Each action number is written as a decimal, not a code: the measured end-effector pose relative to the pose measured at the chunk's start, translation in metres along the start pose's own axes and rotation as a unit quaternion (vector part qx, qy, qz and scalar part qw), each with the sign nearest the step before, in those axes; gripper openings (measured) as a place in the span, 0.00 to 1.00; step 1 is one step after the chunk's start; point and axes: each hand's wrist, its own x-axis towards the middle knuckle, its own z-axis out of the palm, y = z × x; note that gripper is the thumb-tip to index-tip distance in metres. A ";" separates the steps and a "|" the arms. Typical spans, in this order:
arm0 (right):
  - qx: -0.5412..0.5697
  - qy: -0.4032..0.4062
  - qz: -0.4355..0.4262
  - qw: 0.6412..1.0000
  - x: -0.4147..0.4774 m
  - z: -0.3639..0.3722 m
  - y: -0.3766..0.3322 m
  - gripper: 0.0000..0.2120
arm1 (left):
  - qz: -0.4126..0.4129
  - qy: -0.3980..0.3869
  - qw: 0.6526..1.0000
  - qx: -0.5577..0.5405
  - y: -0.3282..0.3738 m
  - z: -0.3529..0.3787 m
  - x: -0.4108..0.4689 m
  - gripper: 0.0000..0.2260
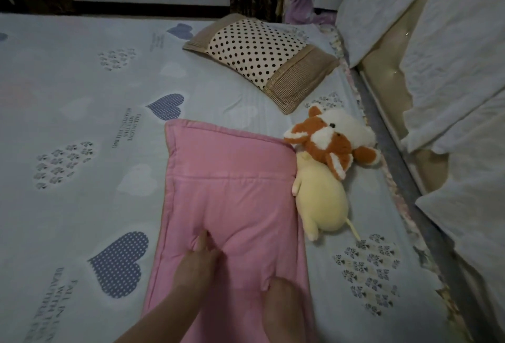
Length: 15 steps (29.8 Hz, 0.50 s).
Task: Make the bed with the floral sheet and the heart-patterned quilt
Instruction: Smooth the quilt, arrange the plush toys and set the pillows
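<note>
The heart-patterned quilt (82, 124), pale blue-grey with navy and white hearts, lies spread flat over the bed. A strip of the floral sheet (393, 192) shows as a frilled edge along the bed's right side. A folded pink blanket (229, 173) lies on the quilt in front of me. My left hand (199, 258) grips the pink blanket near its middle, and the fabric bunches around its fingers. My right hand (278, 296) digs its curled fingers into the same blanket lower right; its fingertips are hidden in the fold.
A polka-dot pillow (259, 55) with tan ends lies at the far right of the bed. An orange-and-white plush (328, 140) rests on a pale yellow plush (319, 200) right beside the pink blanket. A padded headboard with white covers (451, 69) rises on the right.
</note>
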 end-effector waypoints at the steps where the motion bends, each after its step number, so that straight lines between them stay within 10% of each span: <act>1: -0.022 0.012 -0.033 0.999 0.000 0.023 0.014 0.35 | 0.006 0.009 1.000 0.028 -0.001 0.000 0.004 0.10; 2: -0.055 0.052 -0.019 0.997 -0.004 0.025 0.015 0.15 | 0.009 -0.002 0.999 0.044 -0.001 -0.003 0.008 0.09; 5: -0.074 0.052 -0.068 0.994 -0.006 0.011 0.004 0.05 | 0.029 -0.020 0.997 0.063 -0.002 -0.005 0.006 0.12; 15: 0.119 0.116 -0.026 0.986 -0.088 -0.085 -0.047 0.10 | 0.042 0.021 0.999 -0.022 0.017 -0.076 -0.103 0.11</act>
